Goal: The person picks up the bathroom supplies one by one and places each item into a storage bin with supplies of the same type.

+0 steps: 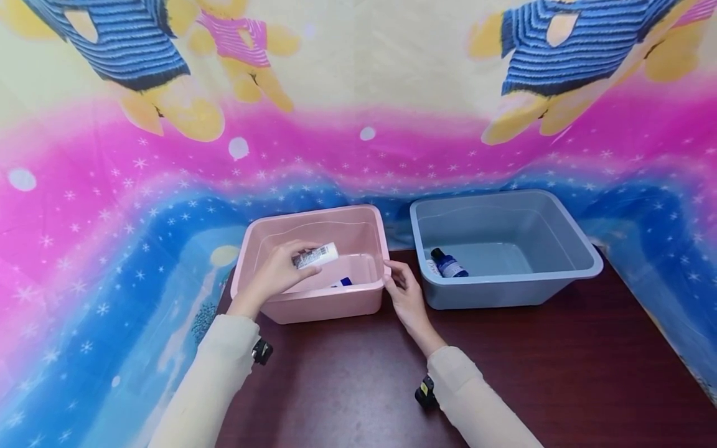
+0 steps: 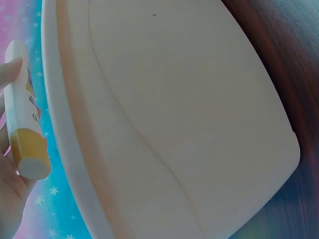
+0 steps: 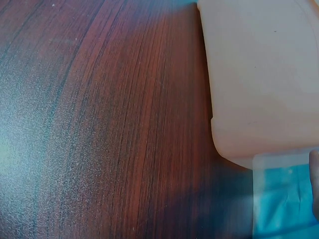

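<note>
My left hand [image 1: 280, 270] holds a white bottle [image 1: 316, 255] tilted over the pink basin [image 1: 322, 308], thumb and fingers on its sides. A barcode and small print show on the bottle in the head view; in the left wrist view the bottle [image 2: 22, 99] has a gold band near its lower end. Inside the pink basin lies a thing with a blue end [image 1: 343, 282], mostly hidden by the front wall. At that basin's right rim, my right hand [image 1: 407, 295] grips the edge between thumb and fingers. A fingertip [image 3: 315, 181] shows at the right wrist view's border.
To the right stands a grey-blue basin [image 1: 510, 277]. A dark blue bottle [image 1: 450, 266] with a black cap lies in its left front corner, beside a partly hidden white item [image 1: 433, 267]. Both basins stand on a dark wood table [image 1: 347, 373], with a printed cloth [image 1: 358, 143] behind.
</note>
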A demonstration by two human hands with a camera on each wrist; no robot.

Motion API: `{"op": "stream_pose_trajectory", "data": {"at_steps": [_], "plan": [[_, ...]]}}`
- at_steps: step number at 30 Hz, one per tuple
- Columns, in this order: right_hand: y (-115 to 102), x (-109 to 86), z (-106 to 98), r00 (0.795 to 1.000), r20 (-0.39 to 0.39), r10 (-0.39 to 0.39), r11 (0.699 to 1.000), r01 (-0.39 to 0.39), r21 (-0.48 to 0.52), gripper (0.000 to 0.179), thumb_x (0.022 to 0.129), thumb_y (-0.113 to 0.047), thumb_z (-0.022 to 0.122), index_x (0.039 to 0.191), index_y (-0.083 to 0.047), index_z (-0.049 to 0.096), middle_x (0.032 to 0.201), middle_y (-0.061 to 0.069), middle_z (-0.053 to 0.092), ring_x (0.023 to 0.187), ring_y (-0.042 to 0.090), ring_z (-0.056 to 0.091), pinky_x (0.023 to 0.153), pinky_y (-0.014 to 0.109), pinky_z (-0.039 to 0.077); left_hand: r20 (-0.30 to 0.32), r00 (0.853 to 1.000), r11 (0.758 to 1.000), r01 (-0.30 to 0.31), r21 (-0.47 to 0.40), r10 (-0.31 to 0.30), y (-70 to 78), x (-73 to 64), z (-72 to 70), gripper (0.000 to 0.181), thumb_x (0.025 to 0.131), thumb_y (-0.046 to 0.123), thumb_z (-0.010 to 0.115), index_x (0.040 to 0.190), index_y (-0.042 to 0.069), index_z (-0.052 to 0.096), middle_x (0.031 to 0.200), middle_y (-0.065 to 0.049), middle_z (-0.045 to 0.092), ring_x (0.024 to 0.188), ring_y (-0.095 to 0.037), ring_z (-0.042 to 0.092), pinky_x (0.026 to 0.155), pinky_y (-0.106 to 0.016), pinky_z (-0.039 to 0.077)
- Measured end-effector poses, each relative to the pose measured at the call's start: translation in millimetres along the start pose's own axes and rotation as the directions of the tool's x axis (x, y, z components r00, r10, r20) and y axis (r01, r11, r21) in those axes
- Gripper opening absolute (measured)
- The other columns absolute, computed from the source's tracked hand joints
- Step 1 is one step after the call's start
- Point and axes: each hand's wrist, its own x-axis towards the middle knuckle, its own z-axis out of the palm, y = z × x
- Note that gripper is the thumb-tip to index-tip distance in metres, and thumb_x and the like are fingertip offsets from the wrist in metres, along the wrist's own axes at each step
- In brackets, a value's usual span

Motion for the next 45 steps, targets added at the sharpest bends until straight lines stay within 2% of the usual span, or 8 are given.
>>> {"op": "stream_pose_trajectory", "data": {"at_steps": [5,11,18,25,33,36,45], "plan": [[0,-0.4,0,1.0,0.002,0.008,1.0,-0.008,0.011,0.033,0.099,-0.003,0.057,0.131,0.006,0.053,0.134,0.027,0.054,0.121,0.04,0.053,0.089,0.021,0.046,0.015,0.999,0.999,0.04,-0.012,-0.04,-1.8,4.7,2.4,0.046,0.084,0.018,0.08,0.128,0.011,0.067,0.124,-0.01,0.066,0.105,-0.027,0.062,0.09,-0.045,0.051],[1,-0.6,-1,1.0,-0.002,0.012,1.0,-0.012,0.025,0.033,0.099,-0.001,0.056,0.131,0.006,0.054,0.134,0.027,0.054,0.122,0.039,0.053,0.088,0.018,0.046,0.029,0.997,0.997,0.078,-0.021,-0.077,-7.0,10.1,5.5,0.046,0.085,0.019,0.08,0.128,0.011,0.067,0.125,-0.01,0.065,0.107,-0.029,0.062,0.09,-0.045,0.052],[0,-0.4,0,1.0,-0.007,0.012,1.0,-0.012,0.007,0.033,0.099,-0.002,0.057,0.131,0.005,0.054,0.133,0.025,0.056,0.121,0.038,0.054,0.096,0.038,0.048,0.038,0.994,0.994,0.103,-0.039,-0.102,-14.5,14.0,6.1,0.046,0.085,0.017,0.079,0.128,0.01,0.066,0.124,-0.011,0.065,0.107,-0.03,0.062,0.09,-0.046,0.052],[4,0.5,1,1.0,-0.007,-0.024,0.998,0.025,0.059,0.032,0.098,0.0,0.057,0.129,0.008,0.054,0.131,0.029,0.055,0.119,0.036,0.054,0.088,0.021,0.047,0.071,0.986,0.988,0.152,-0.034,-0.15,-19.6,18.1,8.2,0.047,0.086,0.019,0.079,0.129,0.01,0.065,0.124,-0.011,0.065,0.107,-0.029,0.061,0.091,-0.045,0.051],[6,0.6,1,0.999,-0.009,-0.047,0.998,0.048,0.052,0.032,0.098,0.003,0.057,0.128,0.01,0.053,0.131,0.032,0.054,0.119,0.042,0.053,0.087,0.019,0.047,0.105,0.979,0.984,0.179,-0.022,-0.176,-27.7,26.4,13.6,0.047,0.085,0.016,0.079,0.129,0.008,0.065,0.124,-0.012,0.065,0.106,-0.029,0.061,0.091,-0.044,0.05],[9,1.6,0,0.999,-0.005,-0.053,0.998,0.053,0.046,0.032,0.098,0.003,0.056,0.129,0.01,0.053,0.131,0.032,0.054,0.119,0.044,0.053,0.087,0.018,0.047,0.12,0.976,0.983,0.185,-0.019,-0.181,-30.0,29.4,15.0,0.048,0.084,0.015,0.079,0.129,0.007,0.065,0.122,-0.014,0.066,0.104,-0.029,0.062,0.091,-0.044,0.05],[39,10.4,0,0.999,-0.022,-0.044,0.998,0.045,0.051,0.033,0.099,-0.001,0.058,0.131,0.001,0.056,0.132,0.023,0.057,0.121,0.038,0.054,0.089,0.019,0.047,0.169,0.964,0.977,0.212,-0.026,-0.205,-36.2,32.4,19.2,0.048,0.082,0.009,0.079,0.127,0.0,0.065,0.12,-0.019,0.066,0.102,-0.031,0.063,0.093,-0.045,0.049]]}}
